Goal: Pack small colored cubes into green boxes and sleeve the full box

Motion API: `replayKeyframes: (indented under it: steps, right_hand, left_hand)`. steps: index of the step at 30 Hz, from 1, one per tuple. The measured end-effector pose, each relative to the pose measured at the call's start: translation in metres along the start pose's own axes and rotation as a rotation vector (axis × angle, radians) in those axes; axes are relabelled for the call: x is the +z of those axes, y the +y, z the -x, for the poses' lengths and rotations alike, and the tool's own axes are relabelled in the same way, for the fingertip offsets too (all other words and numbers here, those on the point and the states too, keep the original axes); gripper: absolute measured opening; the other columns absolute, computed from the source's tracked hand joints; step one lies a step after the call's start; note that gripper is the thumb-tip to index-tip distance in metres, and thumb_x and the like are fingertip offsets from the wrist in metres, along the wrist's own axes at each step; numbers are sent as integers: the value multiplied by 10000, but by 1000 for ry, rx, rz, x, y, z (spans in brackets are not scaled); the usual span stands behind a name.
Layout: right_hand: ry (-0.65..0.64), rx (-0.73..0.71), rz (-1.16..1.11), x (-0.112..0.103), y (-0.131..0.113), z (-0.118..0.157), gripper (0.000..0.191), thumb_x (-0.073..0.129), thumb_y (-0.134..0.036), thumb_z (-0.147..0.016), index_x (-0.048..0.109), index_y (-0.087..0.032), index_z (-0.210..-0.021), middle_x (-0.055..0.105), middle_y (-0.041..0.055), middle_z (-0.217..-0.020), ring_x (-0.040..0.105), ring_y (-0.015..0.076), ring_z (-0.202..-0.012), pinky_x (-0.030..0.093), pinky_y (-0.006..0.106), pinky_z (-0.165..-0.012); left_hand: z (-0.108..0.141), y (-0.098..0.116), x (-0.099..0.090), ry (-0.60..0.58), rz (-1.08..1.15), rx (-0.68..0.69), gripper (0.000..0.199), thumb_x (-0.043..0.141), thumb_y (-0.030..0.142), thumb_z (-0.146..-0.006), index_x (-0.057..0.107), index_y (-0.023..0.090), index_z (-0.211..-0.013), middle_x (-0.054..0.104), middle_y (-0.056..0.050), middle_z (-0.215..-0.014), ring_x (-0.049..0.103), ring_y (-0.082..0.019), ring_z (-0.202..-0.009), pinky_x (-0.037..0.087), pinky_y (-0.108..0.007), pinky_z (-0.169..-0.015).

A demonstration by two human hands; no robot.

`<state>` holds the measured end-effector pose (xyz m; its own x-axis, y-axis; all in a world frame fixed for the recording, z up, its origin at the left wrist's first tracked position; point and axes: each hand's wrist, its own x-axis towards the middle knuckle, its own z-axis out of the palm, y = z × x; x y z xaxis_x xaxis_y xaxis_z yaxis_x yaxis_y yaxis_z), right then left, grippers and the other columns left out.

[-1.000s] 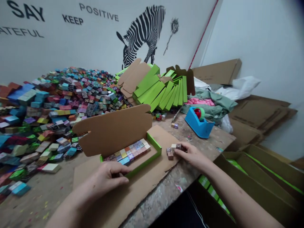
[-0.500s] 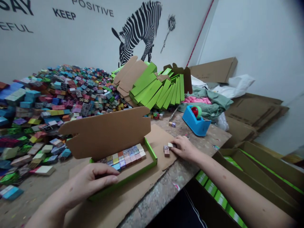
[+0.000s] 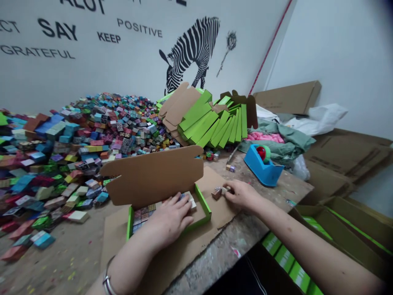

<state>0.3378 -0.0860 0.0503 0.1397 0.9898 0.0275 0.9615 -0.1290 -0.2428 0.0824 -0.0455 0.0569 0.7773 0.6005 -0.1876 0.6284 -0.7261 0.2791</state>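
An open green box [image 3: 201, 209] with a raised brown lid [image 3: 153, 174] lies on a flat cardboard sheet [image 3: 211, 180]. Rows of small patterned blocks [image 3: 143, 215] fill part of it. My left hand [image 3: 172, 219] rests palm down over the blocks, fingers spread, hiding many of them. To the right of the box, my right hand [image 3: 241, 194] has its thumb and fingertips closed around a small pale block [image 3: 225, 191]. Another patterned block [image 3: 216, 193] touches or nearly touches it on the cardboard.
A large heap of colourful blocks [image 3: 92, 135] covers the left and back. Green boxes [image 3: 211, 123] are stacked behind. A blue tape dispenser [image 3: 264, 166] stands at the right, near green cloth [image 3: 294, 137]. Cartons [image 3: 340, 229] stand beyond the table edge.
My left hand has moved from the box's front left edge onto the blocks, its fingers now spread. My right hand remains beside the loose blocks, which have turned slightly. The view has shifted.
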Motion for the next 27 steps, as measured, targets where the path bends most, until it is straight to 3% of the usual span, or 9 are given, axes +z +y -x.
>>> replayKeyframes:
  steps: [3, 6, 9, 11, 16, 18, 22, 27]
  right_hand:
    - [-15, 54, -94, -10, -5, -2, 217, 455, -274, -757, 550, -158, -914, 597, 51, -785, 522, 143, -683, 353, 236, -580]
    - [-162, 145, -549, -21, -17, -1, 222, 440, -339, -789, 493, -155, -899, 592, 38, -764, 478, 88, -555, 347, 203, -497]
    - [-266, 111, -882, -25, -40, -1, 247, 469, -367, -786, 467, -147, -898, 576, 43, -782, 469, 70, -540, 363, 190, -486]
    - [-285, 31, -811, -22, -58, -5, 234, 477, -342, -784, 485, -143, -906, 558, 40, -779, 488, 82, -568, 386, 200, -502]
    - [-86, -214, -72, -4, -97, -19, 153, 536, -216, -719, 540, -117, -837, 508, 81, -914, 509, 139, -754, 402, 232, -630]
    - [-101, -235, 113, 2, -104, -22, 182, 533, -250, -732, 546, -109, -846, 466, 104, -990, 513, 141, -735, 400, 243, -613]
    - [-149, -297, 161, 4, -102, -19, 257, 501, -334, -765, 565, -116, -885, 406, 114, -1059, 512, 131, -706, 406, 264, -624]
    - [-198, -382, 128, -3, -93, -17, 267, 547, -233, -719, 576, -143, -968, 410, 93, -1055, 498, 154, -844, 401, 253, -723]
  left_hand:
    - [-1, -2, 2, 8, 8, 13, 582, 207, 549, -826, 325, 240, -1305, 272, 7, -1389, 190, -245, -1293, 208, -442, -1059]
    - [0, -6, 3, 60, -8, 29, 566, 215, 572, -815, 353, 289, -1285, 325, 28, -1368, 264, -241, -1259, 256, -434, -1036]
    - [0, -7, 4, 92, -22, 41, 539, 227, 567, -816, 378, 311, -1266, 366, 29, -1345, 314, -238, -1221, 291, -431, -1009]
    - [0, -6, 5, 108, -26, 46, 535, 225, 561, -820, 381, 307, -1264, 373, 27, -1340, 315, -240, -1216, 297, -430, -1002]
    - [2, -5, 9, 119, -25, 37, 537, 211, 550, -828, 364, 297, -1276, 364, 17, -1347, 284, -255, -1235, 273, -451, -1007]
    - [2, -5, 9, 117, -17, 39, 528, 213, 550, -829, 372, 305, -1268, 371, 20, -1342, 284, -259, -1235, 271, -463, -1004]
    - [3, -5, 8, 141, 1, 61, 515, 204, 542, -834, 405, 301, -1243, 391, 17, -1327, 308, -248, -1218, 278, -456, -1001]
    - [4, -6, 10, 141, 13, 45, 535, 216, 552, -827, 380, 290, -1265, 363, 15, -1348, 274, -259, -1241, 266, -463, -1007]
